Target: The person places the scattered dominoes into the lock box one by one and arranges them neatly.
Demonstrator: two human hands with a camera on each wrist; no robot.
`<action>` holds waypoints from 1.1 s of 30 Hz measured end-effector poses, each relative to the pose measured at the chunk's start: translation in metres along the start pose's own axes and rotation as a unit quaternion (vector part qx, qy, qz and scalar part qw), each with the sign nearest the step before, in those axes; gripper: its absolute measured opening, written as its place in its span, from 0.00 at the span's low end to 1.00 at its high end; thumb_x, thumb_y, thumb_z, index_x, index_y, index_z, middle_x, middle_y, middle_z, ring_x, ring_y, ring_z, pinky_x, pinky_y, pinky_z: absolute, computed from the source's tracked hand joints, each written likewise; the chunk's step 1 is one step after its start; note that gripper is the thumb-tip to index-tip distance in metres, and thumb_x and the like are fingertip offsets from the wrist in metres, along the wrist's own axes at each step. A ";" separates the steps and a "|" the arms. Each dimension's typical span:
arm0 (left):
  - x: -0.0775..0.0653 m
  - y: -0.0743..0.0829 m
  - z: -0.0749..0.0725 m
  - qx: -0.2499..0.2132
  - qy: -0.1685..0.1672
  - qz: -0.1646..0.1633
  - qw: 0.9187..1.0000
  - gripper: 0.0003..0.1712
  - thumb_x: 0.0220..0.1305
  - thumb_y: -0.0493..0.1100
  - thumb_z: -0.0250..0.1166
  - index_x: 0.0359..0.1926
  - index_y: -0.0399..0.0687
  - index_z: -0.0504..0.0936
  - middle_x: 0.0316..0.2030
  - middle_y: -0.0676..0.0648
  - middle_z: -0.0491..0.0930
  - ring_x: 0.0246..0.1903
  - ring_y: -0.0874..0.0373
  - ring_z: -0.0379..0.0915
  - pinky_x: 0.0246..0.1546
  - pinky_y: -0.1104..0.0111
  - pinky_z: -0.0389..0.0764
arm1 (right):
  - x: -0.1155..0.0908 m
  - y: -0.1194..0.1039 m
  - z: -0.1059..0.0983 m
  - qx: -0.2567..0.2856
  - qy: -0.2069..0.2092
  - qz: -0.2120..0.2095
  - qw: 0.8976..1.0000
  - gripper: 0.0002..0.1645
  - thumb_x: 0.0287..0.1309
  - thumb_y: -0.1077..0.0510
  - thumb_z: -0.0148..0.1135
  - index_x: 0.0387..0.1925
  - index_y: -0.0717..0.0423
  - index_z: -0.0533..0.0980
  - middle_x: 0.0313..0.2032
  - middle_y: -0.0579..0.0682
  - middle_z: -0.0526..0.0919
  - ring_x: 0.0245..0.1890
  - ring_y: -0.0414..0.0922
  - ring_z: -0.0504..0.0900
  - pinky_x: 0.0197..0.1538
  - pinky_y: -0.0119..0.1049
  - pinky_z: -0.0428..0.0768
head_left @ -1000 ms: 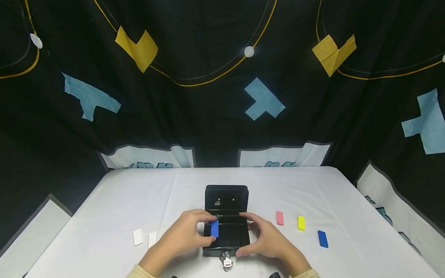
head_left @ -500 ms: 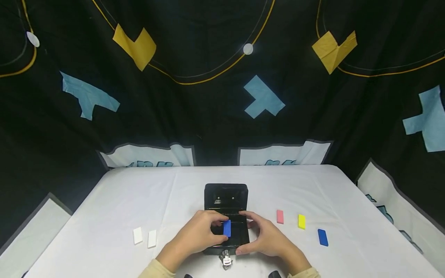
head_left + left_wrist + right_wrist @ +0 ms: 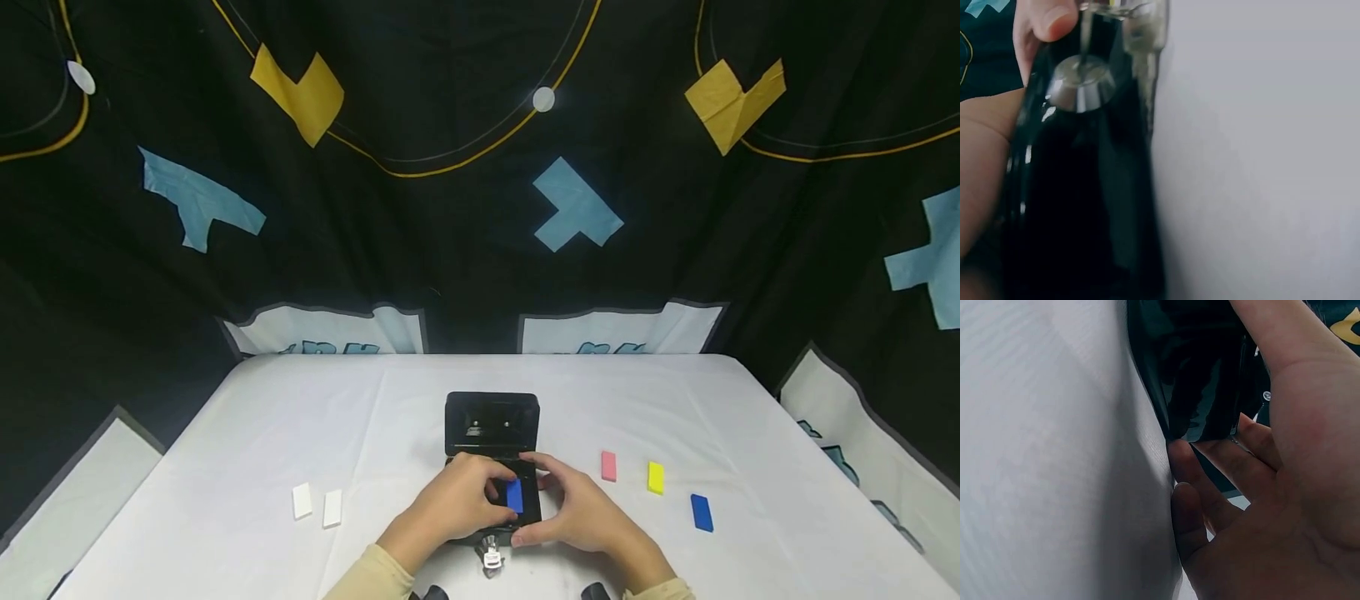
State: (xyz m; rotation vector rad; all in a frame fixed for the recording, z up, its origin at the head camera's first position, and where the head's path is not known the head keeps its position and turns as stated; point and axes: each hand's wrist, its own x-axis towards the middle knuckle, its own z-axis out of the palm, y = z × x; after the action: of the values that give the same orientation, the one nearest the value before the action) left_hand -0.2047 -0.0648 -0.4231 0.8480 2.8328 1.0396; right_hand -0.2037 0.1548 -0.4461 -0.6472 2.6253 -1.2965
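1. The left hand (image 3: 459, 496) pinched a blue block (image 3: 514, 496) by its ends, thumb at the near end and fingers at the far end.
2. The block was within the outline of the black cash box (image 3: 530, 496), toward its right side. Whether it touched the box floor could not be told.
3. The right hand (image 3: 573, 512) gripped the box's right side, thumb at the front corner and fingers toward the rear.
4. The lid (image 3: 491, 421) stood raised at the back. Keys (image 3: 491, 560) hung at the front lock (image 3: 1082, 84).
5. Handling, block: judged light, stiff and not readily broken; material not confirmed. The two short ends were considered the sound place to hold it, leaving the long sides free of the walls.
6. Handling, box: judged rigid, heavier than the block and, from its gloss, somewhat slippery. The lower side wall was considered the better hold; the hinged lid, the poorer.
7. On the white-covered desk (image 3: 405, 400), a pink block (image 3: 608, 466), a yellow block (image 3: 656, 477) and a second blue block (image 3: 702, 512) lay right of the box; two white blocks (image 3: 302, 501) lay left, apart from each other.
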 end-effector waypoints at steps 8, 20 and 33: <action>0.003 0.005 0.007 0.059 -0.003 -0.019 0.998 0.23 0.49 0.51 0.81 0.47 0.50 0.89 0.42 0.53 0.87 0.43 0.58 0.83 0.42 0.62 0.84 | 0.000 -0.001 0.000 0.007 0.002 -0.003 1.000 0.59 0.35 0.41 0.86 0.70 0.49 0.68 0.61 0.54 0.78 0.58 0.54 0.77 0.62 0.64 0.70; 0.004 0.004 0.013 0.081 0.002 -0.035 0.996 0.22 0.47 0.57 0.80 0.45 0.62 0.90 0.45 0.56 0.86 0.48 0.53 0.81 0.45 0.52 0.82 | -0.001 -0.003 -0.001 0.009 -0.003 0.004 1.000 0.59 0.35 0.41 0.86 0.71 0.48 0.68 0.63 0.54 0.76 0.59 0.54 0.76 0.62 0.65 0.69; -0.003 0.005 0.010 0.037 0.033 -0.014 0.999 0.22 0.53 0.53 0.78 0.49 0.55 0.87 0.48 0.56 0.83 0.44 0.60 0.80 0.45 0.62 0.82 | -0.002 -0.004 0.001 0.008 0.003 -0.004 1.000 0.59 0.36 0.42 0.86 0.71 0.51 0.68 0.63 0.55 0.76 0.60 0.55 0.76 0.64 0.65 0.67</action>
State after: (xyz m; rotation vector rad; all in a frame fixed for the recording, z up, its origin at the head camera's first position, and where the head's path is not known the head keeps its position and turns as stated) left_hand -0.1978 -0.0576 -0.4286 0.7924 2.9458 0.9838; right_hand -0.1999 0.1530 -0.4432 -0.6547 2.6169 -1.3210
